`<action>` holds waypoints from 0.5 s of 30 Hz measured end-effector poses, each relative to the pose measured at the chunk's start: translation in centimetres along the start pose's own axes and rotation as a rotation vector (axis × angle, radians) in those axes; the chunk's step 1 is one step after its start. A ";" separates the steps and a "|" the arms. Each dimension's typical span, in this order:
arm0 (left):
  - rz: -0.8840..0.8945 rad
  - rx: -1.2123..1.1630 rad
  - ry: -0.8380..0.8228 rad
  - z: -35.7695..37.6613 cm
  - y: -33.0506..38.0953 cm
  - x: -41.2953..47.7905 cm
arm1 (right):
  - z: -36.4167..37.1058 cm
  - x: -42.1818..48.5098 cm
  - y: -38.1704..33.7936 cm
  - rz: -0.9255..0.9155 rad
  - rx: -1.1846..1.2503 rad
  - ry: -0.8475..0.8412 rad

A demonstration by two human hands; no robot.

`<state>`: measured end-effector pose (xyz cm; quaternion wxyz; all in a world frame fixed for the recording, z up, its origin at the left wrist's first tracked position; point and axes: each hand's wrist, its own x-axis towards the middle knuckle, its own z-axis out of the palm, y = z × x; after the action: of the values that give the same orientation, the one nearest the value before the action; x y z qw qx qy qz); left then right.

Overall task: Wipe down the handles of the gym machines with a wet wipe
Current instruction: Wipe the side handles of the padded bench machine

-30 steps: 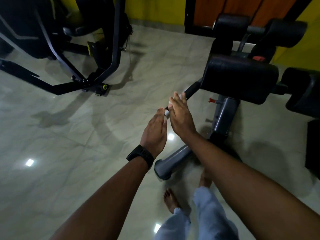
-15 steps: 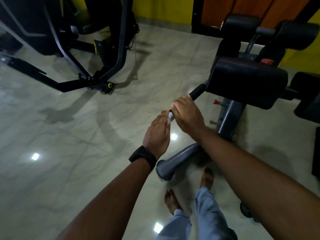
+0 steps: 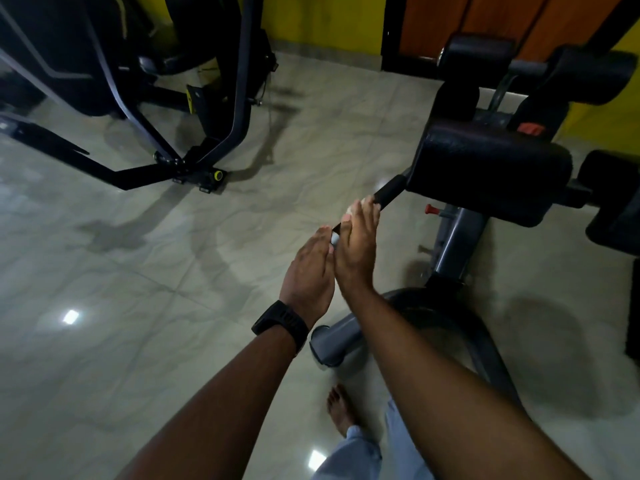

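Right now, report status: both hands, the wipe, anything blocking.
Left hand open, fingertips at near end of handle. Right hand flat along handle, pressing wet wipe on it. Nothing blocking; black pad just beyond the grip.

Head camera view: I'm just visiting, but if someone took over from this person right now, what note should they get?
Left hand: open, with straight fingers beside the near end of the handle.
Right hand: laid along the handle over the wet wipe, white showing at its fingertips. Whether the fingers curl round the bar is hidden.
Done: this handle is being wiped; how much is clean cannot be told.
Left: the bare black stretch up to the pad, then probably the handles of the dark machine across the floor.
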<state>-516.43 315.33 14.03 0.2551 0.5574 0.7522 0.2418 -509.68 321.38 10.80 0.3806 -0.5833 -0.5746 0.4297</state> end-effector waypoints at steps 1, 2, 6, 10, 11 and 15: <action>-0.020 -0.005 0.005 -0.2 0.0 0.0 | 0.4 0.0 -0.5 0.062 0.065 0.038; -0.035 -0.006 0.009 -0.3 -0.1 0.1 | 0.6 0.2 -1.0 0.116 0.124 0.073; -0.024 -0.017 -0.015 -0.5 0.0 0.1 | 0.4 1.4 -1.8 0.437 0.399 0.145; 0.000 -0.013 -0.011 -0.2 0.2 -0.2 | 0.3 2.8 -2.4 0.614 0.547 0.190; 0.001 -0.002 -0.013 -0.1 0.2 -0.2 | 0.2 3.6 -2.4 0.681 0.578 0.214; -0.001 0.019 -0.008 0.2 0.2 -0.2 | -0.3 3.7 -1.6 0.805 0.717 0.162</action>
<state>-516.10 315.20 13.98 0.2531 0.5603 0.7537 0.2321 -510.02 325.12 12.16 0.4042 -0.6220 -0.0922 0.6643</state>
